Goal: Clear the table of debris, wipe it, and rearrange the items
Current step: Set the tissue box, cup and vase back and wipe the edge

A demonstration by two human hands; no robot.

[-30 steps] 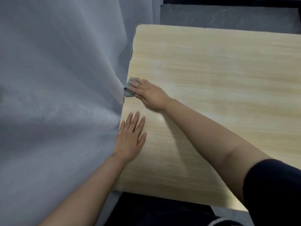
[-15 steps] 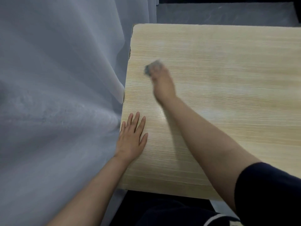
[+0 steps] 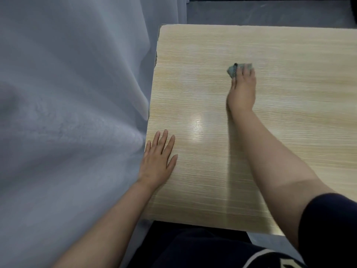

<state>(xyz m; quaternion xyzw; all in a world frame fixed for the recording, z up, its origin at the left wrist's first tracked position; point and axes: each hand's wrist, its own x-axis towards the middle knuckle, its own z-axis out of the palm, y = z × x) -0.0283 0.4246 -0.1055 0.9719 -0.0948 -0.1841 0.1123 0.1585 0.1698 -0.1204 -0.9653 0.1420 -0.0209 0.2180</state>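
The right hand presses a small grey cloth onto the middle of the wooden worktop to wipe it, fingers curled over it, while the left hand lies flat, fingers spread, near the curtain-side edge, likely for support.

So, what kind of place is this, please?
Probably an indoor room, home or office; I cannot tell which. A light wood-grain table stands beside a grey curtain, over a grey floor. The right hand wipes the table with a small cloth.
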